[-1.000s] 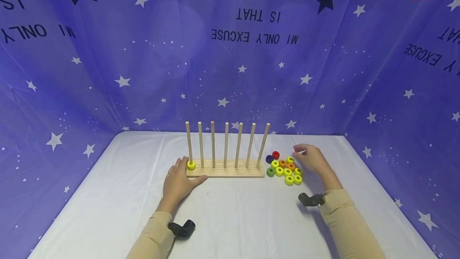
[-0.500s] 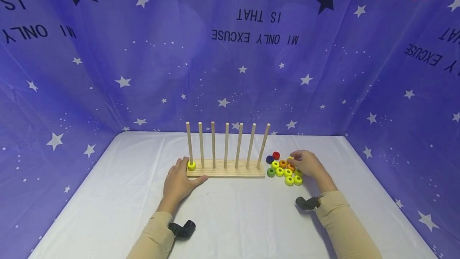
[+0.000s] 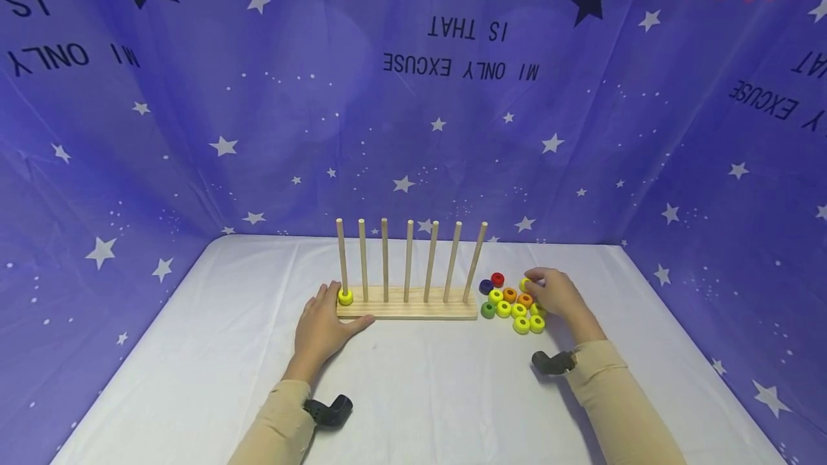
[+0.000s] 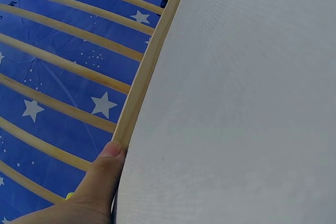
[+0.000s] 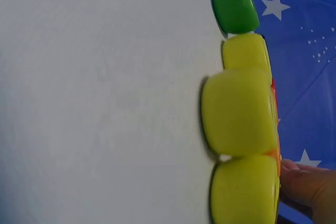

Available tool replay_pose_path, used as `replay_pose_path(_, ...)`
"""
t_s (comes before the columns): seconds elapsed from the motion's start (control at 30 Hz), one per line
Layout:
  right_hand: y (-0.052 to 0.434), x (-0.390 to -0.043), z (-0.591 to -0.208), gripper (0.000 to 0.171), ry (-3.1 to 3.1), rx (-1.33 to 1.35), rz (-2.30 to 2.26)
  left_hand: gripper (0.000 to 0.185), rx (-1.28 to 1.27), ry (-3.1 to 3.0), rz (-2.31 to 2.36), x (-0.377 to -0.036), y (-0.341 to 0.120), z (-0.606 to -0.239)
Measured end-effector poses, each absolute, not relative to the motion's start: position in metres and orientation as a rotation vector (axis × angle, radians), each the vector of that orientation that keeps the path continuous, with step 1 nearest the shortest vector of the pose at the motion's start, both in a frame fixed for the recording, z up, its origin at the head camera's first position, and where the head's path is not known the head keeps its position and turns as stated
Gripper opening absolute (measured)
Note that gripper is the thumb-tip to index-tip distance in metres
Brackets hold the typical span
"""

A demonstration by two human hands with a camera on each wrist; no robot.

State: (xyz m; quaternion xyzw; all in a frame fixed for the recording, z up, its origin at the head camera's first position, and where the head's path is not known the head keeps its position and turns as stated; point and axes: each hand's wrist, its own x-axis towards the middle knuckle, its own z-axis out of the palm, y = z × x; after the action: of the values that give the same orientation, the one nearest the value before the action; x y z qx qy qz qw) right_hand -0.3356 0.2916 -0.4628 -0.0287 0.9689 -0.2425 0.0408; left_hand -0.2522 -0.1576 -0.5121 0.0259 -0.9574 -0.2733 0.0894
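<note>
- A white table (image 3: 413,393) stands before a blue starry backdrop (image 3: 194,92).
- The left hand (image 3: 321,327) rests on the left end of the wooden peg rack (image 3: 407,305), fingers straight and thumb along its front edge; one yellow ring (image 3: 345,298) sits at the foot of the leftmost peg.
- The right hand (image 3: 557,294) is down on the loose rings (image 3: 513,305) just right of the rack, its fingers curled at a yellow-green ring (image 3: 525,284); I cannot tell if they have closed on it.
- This looks like the picking step; the next move calls for a firm pinch, a lift and lining the hole over a peg tip.
</note>
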Motion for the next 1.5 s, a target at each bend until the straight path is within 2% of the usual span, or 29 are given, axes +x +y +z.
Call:
replay_pose_path(0.47,0.296,-0.338,-0.467,0.043,2.973,-0.160,-0.723,0.112,0.078,-2.840,-0.811,-0.252,-0.159,-0.509)
replay_pose_path(0.77,0.293,-0.340,-0.460,0.043,3.061,-0.111,-0.719,0.111,0.057,-2.830,-0.806,-0.252,-0.157,-0.509)
replay_pose_path(1.07,0.274,-0.342,-0.423,0.041,3.185,-0.246,-0.779,0.110,0.075,-2.826,-0.811,-0.251,-0.158,-0.509)
replay_pose_path(1.5,0.219,-0.339,-0.348,0.036,3.303,-0.430,-0.891,0.109,0.073,-2.827,-0.821,-0.251,-0.158,-0.512)
